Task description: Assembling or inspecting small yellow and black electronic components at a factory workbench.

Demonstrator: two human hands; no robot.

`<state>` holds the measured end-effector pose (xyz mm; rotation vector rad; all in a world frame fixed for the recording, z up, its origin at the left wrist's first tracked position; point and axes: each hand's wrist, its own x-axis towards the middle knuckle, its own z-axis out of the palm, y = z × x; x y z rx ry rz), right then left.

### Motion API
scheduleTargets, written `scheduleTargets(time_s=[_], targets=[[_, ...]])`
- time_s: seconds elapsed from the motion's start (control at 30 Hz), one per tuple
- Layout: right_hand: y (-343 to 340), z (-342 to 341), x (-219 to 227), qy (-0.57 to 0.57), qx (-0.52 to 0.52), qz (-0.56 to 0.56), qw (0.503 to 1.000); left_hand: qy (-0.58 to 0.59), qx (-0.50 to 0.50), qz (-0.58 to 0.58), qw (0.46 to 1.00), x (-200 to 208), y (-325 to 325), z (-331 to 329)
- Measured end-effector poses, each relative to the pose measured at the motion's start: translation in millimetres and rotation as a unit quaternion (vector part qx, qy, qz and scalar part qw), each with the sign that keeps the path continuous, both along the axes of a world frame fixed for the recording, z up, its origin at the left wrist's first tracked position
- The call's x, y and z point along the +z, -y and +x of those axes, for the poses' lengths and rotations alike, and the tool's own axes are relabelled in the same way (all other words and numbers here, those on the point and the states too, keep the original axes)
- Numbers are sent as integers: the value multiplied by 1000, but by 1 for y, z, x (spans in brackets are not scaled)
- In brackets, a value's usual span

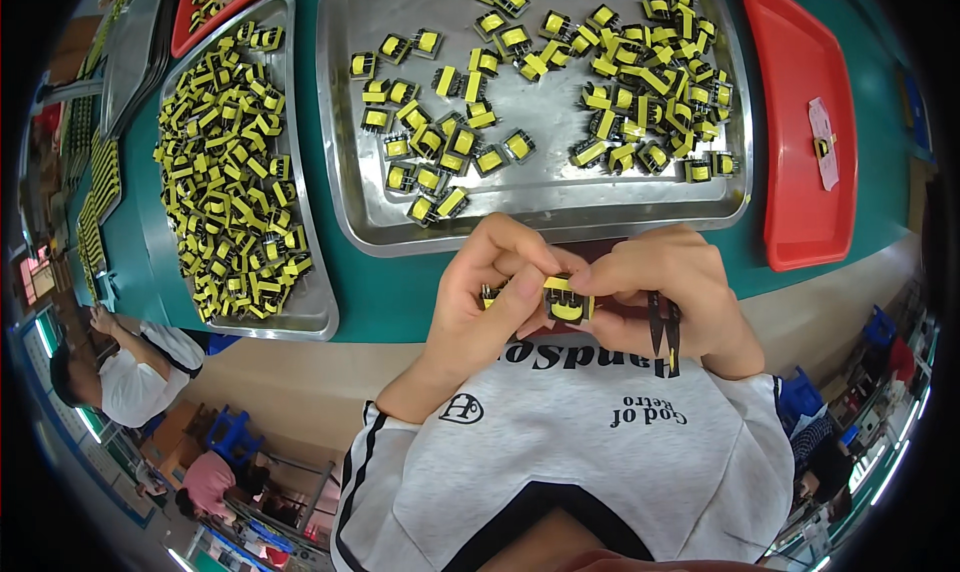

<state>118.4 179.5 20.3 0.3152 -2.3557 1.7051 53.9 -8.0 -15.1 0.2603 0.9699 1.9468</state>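
Green covered the table (pixel 400 302), which carried four trays in plain view: two steel and two red. One large steel tray (pixel 540 207) lay straight ahead with several dozen small yellow-and-black transformers (pixel 650 102) scattered in it, thickest at its right end. A second steel tray (pixel 318 307) to the left was heaped so densely that its pieces could not be counted. One red tray (pixel 800 172) on the right held only a white slip and a single small part; the other red tray (pixel 190 27), upper left, was cut off by the rim. More trays at the far left were too bent by the lens to make out.

Both hands met close to the chest, just short of the table edge. The left hand (pixel 485 292) and right hand (pixel 660 287) together pinched one yellow transformer (pixel 567 300), fingers closed on it. The right hand also clasped one pair of black tweezers (pixel 662 332), tips pointing down. A second piece behind the left fingers was mostly hidden.
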Motion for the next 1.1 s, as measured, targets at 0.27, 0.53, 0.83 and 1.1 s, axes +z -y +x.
scheduleTargets(time_s=[0.27,0.53,0.83,1.1], targets=[[-1,-2,-5,-44,7,25,999,-152,-12,-7,988,-3,-5,0],[-42,-3,-1,96,-51,258,960,-48,16,-19,999,6,0,2],[-34,-11,-13,96,-155,342,922,2,-3,88,996,-9,1,0],[-29,-3,-2,99,-129,217,962,45,16,82,995,-6,0,1]])
